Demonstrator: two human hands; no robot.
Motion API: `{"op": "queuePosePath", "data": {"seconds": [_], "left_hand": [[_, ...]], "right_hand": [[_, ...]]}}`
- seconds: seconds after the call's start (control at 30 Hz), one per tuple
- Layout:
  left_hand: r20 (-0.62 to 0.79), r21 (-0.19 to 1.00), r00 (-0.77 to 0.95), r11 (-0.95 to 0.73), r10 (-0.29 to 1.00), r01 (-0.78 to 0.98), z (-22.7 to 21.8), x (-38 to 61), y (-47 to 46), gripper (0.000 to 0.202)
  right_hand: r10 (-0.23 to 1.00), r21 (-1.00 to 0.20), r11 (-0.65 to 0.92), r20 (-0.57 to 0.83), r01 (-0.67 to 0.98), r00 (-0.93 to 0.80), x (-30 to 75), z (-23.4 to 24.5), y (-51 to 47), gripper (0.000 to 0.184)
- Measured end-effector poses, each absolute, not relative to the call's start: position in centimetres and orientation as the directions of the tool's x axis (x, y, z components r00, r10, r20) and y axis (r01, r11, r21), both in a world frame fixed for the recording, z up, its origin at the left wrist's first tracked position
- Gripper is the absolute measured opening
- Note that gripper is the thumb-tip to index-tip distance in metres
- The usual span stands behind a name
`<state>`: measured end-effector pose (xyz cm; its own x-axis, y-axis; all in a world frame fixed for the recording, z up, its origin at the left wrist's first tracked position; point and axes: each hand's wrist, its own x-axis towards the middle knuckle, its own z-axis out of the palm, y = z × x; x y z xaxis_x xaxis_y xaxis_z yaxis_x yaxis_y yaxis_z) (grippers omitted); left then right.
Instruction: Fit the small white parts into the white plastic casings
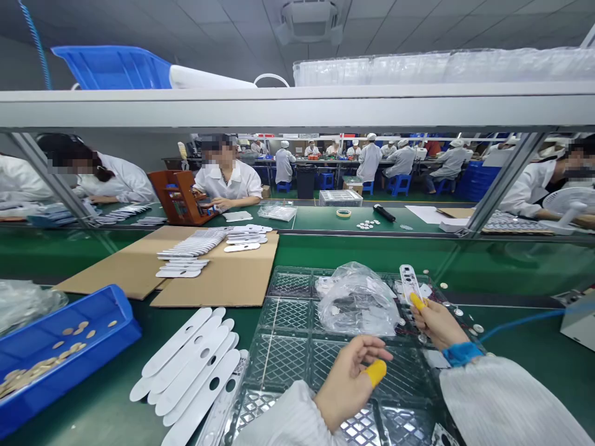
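Pinching a white casing (409, 280), right hand (436, 323) narrowed, left hand (349, 375) half-open.

One camera is worn on the head. It looks forward and down, with the left hand (349, 379), the right hand (437, 321) and the worktop (105, 387) up close, and sees under the shelf (297, 110) to people (370, 161) far away.

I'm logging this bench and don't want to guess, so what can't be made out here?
1. What the bag holds: head view, blurred by its own crinkled film.
2. The rest of the blue bin: head view, cut off by the left edge.
3. The lower white covers: head view, partly hidden by those on top.
4. Fine detail on the part in the right hand: head view, too small; a yellow cap hides some.
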<state>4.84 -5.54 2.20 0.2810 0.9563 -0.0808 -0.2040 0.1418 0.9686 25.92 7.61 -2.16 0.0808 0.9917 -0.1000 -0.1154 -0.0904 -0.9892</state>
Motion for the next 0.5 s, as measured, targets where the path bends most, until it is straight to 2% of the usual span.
{"op": "queuePosePath", "data": {"seconds": [0.2,0.3,0.37,0.4,0.43,0.5], "left_hand": [[-0.113,0.975,0.287,0.163,0.951,-0.154,2.3,4.8,-5.7,0.028],[-0.142,0.975,0.33,0.191,0.933,-0.118,2.1,4.7,-5.7,0.029],[-0.144,0.977,0.347,0.189,0.927,-0.097,1.8,4.8,-5.6,0.028],[-0.135,0.982,0.345,0.173,0.929,-0.081,1.7,4.8,-5.5,0.028],[-0.12,0.988,0.341,0.146,0.932,-0.051,1.6,4.7,-5.5,0.027],[-0.09,0.996,0.333,0.078,0.939,0.05,1.6,4.4,-5.7,0.026]], "right_hand": [[0.979,-0.983,0.053,0.016,-0.175,0.203,26.3,-2.1,8.9,0.045],[0.946,-0.98,0.158,0.117,-0.117,0.302,26.3,-1.9,7.0,0.035],[0.908,-0.962,0.274,0.261,0.007,0.327,25.5,-1.4,5.2,0.019],[0.9,-0.938,0.332,0.346,0.096,0.264,24.7,-0.9,4.4,0.014],[0.899,-0.899,0.389,0.418,0.203,0.131,23.7,-0.4,3.6,0.015],[0.874,-0.786,0.486,0.429,0.382,-0.23,21.2,0.6,2.8,0.023]]}}
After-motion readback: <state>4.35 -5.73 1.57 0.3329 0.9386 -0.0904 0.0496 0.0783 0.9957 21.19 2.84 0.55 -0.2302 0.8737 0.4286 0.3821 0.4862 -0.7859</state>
